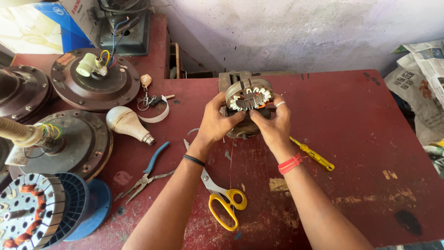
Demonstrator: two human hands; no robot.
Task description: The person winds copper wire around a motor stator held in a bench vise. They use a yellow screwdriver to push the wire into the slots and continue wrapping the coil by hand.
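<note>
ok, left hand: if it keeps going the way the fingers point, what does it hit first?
The left hand points up-right at the ring-shaped stator it already grips, so it meets that first; the small vise sits just behind, depth unclear.

Looks like a small fan-repair workshop: worn red tabletop (360,139), opened ceiling fan motors (95,81), a wound stator (27,215), pliers (145,173), scissors (219,196), screwdriver (314,155) lying around.

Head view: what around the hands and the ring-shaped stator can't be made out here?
- Base under the stator: both hands cover it.
- Left hand and right hand: fingertips tucked behind the stator, grip unclear.
- Thin copper wire: too fine to trace its upper end.
- Yellow scissors: blades partly hidden by the left forearm.
- Yellow screwdriver: tip hidden behind the right wrist.
</note>
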